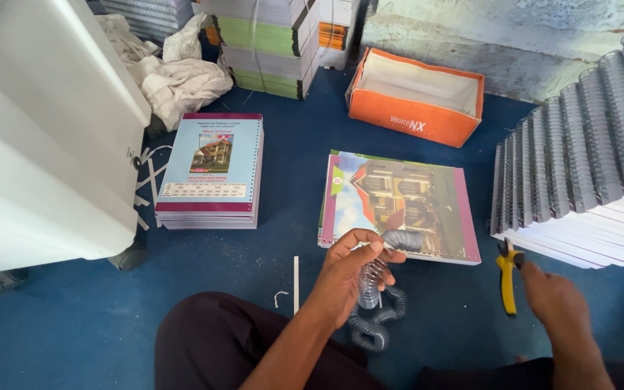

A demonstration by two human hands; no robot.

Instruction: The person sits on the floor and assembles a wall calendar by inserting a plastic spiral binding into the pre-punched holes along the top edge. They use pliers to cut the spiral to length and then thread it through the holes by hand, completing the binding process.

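The left hand (352, 271) is curled around a silvery wire spiral (372, 278), with the fingers (370, 249) pinching its upper end just at the near edge of an unbound book (399, 206) with a house pictured on its cover, which lies flat on the blue floor (283, 173). The rest of the spiral runs down from the hand and loops on the floor in a loose coil (373, 328) just in front of the person's dark-clad lap (218, 347). The right hand (554, 300) is near a pair of yellow-handled pliers (507, 274) that lie on the floor beside the book's right corner; the hand is blurred and seen from the back, so I cannot tell how far it is open, nor whether it touches the pliers. To the left, well apart from the hands, sits a stack of punched books (212, 173) with purple borders. On the right edge a big pile of finished spiral-bound books (586, 159) leans in a row, wire bindings up. An open orange cardboard box (417, 97) stands behind the house-cover book, near a wall. Taller stacks of books (269, 43) and crumpled white cloth (175, 76) lie at the back, and a large white casing (45, 130) fills the left side. A thin white strip (296, 285) lies on the floor near the left wrist.
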